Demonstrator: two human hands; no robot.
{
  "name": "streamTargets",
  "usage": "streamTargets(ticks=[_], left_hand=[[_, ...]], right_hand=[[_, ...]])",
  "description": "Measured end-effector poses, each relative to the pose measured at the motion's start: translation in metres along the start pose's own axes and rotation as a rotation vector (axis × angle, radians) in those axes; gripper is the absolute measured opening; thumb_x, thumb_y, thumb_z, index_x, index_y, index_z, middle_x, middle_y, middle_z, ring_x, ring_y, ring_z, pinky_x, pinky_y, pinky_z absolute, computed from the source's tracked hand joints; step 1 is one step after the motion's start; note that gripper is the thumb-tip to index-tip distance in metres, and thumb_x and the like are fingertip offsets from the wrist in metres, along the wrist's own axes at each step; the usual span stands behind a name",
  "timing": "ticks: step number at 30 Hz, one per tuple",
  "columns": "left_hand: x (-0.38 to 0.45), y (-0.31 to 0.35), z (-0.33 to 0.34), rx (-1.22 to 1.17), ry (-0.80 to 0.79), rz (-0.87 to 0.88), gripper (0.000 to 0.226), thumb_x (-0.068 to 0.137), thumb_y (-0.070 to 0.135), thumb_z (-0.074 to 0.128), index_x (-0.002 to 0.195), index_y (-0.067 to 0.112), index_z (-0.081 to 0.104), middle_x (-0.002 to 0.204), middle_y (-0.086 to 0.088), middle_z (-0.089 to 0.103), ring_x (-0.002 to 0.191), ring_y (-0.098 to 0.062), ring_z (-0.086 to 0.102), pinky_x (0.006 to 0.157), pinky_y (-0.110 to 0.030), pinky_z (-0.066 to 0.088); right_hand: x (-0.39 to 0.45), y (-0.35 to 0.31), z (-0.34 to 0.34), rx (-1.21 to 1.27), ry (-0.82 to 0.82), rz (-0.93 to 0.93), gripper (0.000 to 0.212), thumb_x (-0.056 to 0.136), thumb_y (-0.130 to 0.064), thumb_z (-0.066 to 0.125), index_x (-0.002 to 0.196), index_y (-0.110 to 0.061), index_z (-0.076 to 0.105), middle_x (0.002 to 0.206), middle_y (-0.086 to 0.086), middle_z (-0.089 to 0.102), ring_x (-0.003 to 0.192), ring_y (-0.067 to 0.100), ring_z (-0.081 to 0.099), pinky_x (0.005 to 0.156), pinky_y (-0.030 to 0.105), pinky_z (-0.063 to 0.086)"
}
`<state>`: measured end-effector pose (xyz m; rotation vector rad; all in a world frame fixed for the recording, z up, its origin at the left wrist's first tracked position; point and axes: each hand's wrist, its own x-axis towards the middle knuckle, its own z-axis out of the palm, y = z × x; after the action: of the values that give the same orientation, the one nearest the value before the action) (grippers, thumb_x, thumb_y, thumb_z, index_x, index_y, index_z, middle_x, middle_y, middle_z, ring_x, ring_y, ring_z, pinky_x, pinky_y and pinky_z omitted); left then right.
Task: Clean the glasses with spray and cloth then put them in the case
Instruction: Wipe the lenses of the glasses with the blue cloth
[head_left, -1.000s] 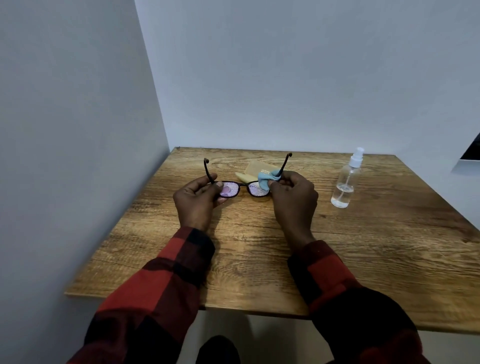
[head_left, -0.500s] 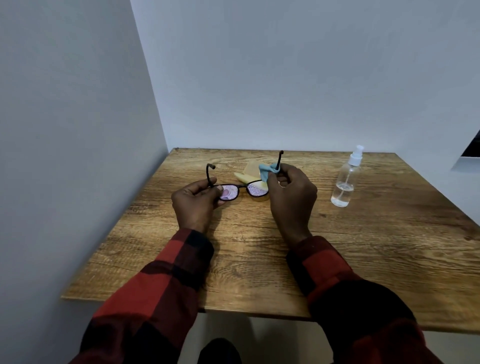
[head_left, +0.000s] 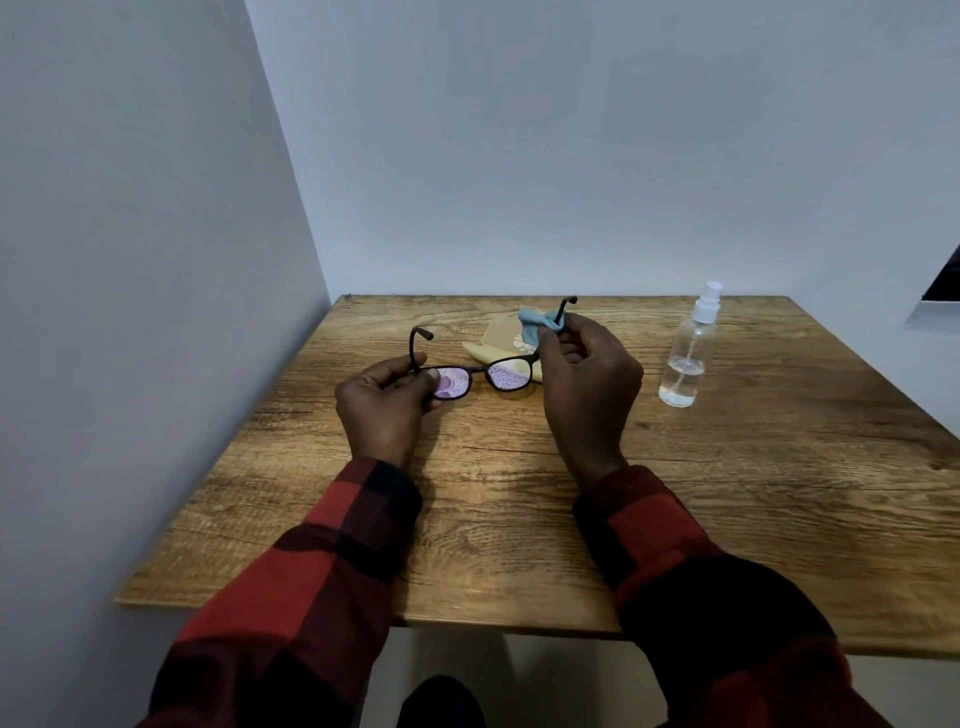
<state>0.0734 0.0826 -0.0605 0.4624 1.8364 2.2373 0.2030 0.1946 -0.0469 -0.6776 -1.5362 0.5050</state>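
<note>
Case (head_left: 497, 338) half hidden behind glasses (head_left: 480, 378), cloth (head_left: 535, 325).

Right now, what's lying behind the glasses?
A yellowish pouch, probably the case, lies on the table behind the glasses. The blue cloth and right hand cover its right part.

dim, even light | soft shadows on table (head_left: 779, 493) | wide-angle bowing (edges) | sharp focus

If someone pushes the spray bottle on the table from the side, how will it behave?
The spray bottle would probably tip rather than slide: it stands tall and narrow. It looks light, since the clear liquid fills only its lower part. Once lying down, its round body may roll on the wooden table.
</note>
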Motion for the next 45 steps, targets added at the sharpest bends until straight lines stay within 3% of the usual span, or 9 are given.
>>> streamTargets(ticks=[7, 12, 19, 34, 45], left_hand=[[0.000, 0.000, -0.001, 0.018, 0.011, 0.008, 0.022, 0.079, -0.010, 0.078, 0.099, 0.001, 0.079, 0.080, -0.014, 0.076, 0.065, -0.020, 0.070, 0.065, -0.030, 0.062], [0.000, 0.002, -0.001, 0.009, 0.015, 0.005, 0.023, 0.079, -0.009, 0.079, 0.097, 0.005, 0.079, 0.080, -0.012, 0.077, 0.066, -0.021, 0.070, 0.065, -0.030, 0.063], [0.001, 0.002, 0.000, 0.021, 0.012, 0.002, 0.023, 0.081, -0.009, 0.078, 0.101, 0.001, 0.079, 0.072, -0.008, 0.076, 0.059, -0.016, 0.068, 0.063, -0.028, 0.063], [0.001, 0.004, -0.001, 0.031, 0.014, -0.005, 0.022, 0.081, -0.007, 0.079, 0.102, 0.001, 0.078, 0.063, 0.001, 0.075, 0.054, -0.011, 0.066, 0.060, -0.024, 0.061], [0.000, 0.006, -0.001, 0.026, 0.020, -0.029, 0.022, 0.081, -0.007, 0.078, 0.100, 0.004, 0.079, 0.061, 0.004, 0.075, 0.054, -0.010, 0.066, 0.064, -0.027, 0.061]], right_hand=[[0.003, 0.002, -0.001, 0.026, 0.046, 0.021, 0.017, 0.092, -0.014, 0.071, 0.106, -0.004, 0.076, 0.082, 0.007, 0.074, 0.066, 0.005, 0.056, 0.060, 0.028, 0.052], [0.006, 0.002, -0.003, 0.031, 0.069, 0.036, 0.018, 0.093, -0.017, 0.071, 0.104, -0.004, 0.075, 0.085, 0.005, 0.075, 0.072, 0.014, 0.068, 0.065, 0.039, 0.058], [0.010, -0.004, -0.008, 0.085, 0.142, 0.044, 0.019, 0.093, -0.014, 0.072, 0.108, -0.004, 0.075, 0.093, 0.005, 0.076, 0.080, 0.015, 0.071, 0.072, 0.040, 0.060], [0.011, -0.013, -0.013, 0.015, 0.199, -0.208, 0.017, 0.091, -0.006, 0.072, 0.107, 0.001, 0.073, 0.099, 0.011, 0.075, 0.087, 0.025, 0.071, 0.073, 0.043, 0.060], [0.010, -0.017, -0.017, 0.036, 0.226, -0.263, 0.018, 0.089, -0.003, 0.075, 0.107, 0.002, 0.073, 0.101, 0.011, 0.075, 0.086, 0.025, 0.070, 0.070, 0.043, 0.058]])
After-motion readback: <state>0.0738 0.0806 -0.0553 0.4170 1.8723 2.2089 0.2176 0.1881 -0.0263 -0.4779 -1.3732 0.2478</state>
